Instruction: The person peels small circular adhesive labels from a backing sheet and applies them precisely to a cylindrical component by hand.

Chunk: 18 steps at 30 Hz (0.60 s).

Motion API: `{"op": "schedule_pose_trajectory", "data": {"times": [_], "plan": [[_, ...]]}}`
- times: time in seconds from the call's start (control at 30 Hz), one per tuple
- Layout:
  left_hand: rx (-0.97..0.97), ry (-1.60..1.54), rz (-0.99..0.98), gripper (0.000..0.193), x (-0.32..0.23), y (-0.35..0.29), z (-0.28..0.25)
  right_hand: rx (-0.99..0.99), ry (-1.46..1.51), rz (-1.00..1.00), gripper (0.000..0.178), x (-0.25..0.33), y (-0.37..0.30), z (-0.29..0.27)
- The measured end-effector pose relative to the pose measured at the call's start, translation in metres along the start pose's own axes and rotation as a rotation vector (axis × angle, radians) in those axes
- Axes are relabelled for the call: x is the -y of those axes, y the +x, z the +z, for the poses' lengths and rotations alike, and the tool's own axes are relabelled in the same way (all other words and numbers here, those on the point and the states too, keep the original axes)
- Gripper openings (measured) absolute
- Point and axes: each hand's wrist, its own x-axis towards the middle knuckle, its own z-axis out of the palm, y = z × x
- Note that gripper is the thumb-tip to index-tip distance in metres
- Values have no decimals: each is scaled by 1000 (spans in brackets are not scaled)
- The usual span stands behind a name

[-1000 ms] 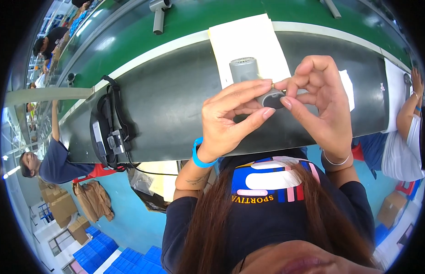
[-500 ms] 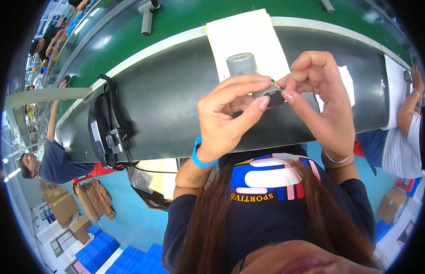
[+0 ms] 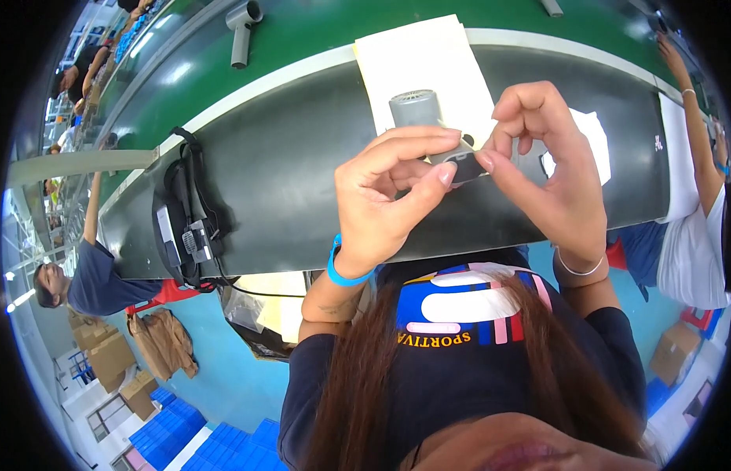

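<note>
Between thumb and fingers, my left hand point(image 3: 389, 184) grips a grey piece with a dark, glossy end point(image 3: 466, 166). The fingers of my right hand point(image 3: 550, 161) are closed in a pinch at that piece's right edge; whatever lies between the tips is too small to make out. Just beyond my left fingers is a grey cylinder with a vented top point(image 3: 414, 108), like a hair dryer's barrel, in front of pale yellow paper sheets point(image 3: 420, 55). My fingers hide whether it joins the held piece.
A black bag with straps point(image 3: 181, 212) sits on the dark worktop point(image 3: 295, 157) at left. White crumpled paper point(image 3: 592, 145) lies behind my right hand. Beyond, a grey hair dryer point(image 3: 241, 35) rests on the green belt point(image 3: 318, 27). Co-workers are at left and at right, one arm point(image 3: 691, 102) outstretched.
Both hands have shifted slightly left, and the dark end has tilted. On the belt, the hair dryer has moved left. The right-hand co-worker's arm now reaches toward the belt.
</note>
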Motion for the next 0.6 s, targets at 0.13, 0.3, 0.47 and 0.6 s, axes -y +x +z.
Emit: {"op": "schedule_pose_trajectory", "data": {"times": [0.13,0.3,0.47,0.6], "plan": [[-35,-84,-73,21,-10,8,-5,63,79,-55,29,-18,11,1],[-60,-149,-93,18,-12,12,-17,170,69,-171,40,-29,22,17],[-118,-139,-132,11,-17,14,-18,67,-98,-282,36,-30,22,39],[-152,39,-84,15,-14,15,-16,50,-233,-340,33,-27,25,41]]}}
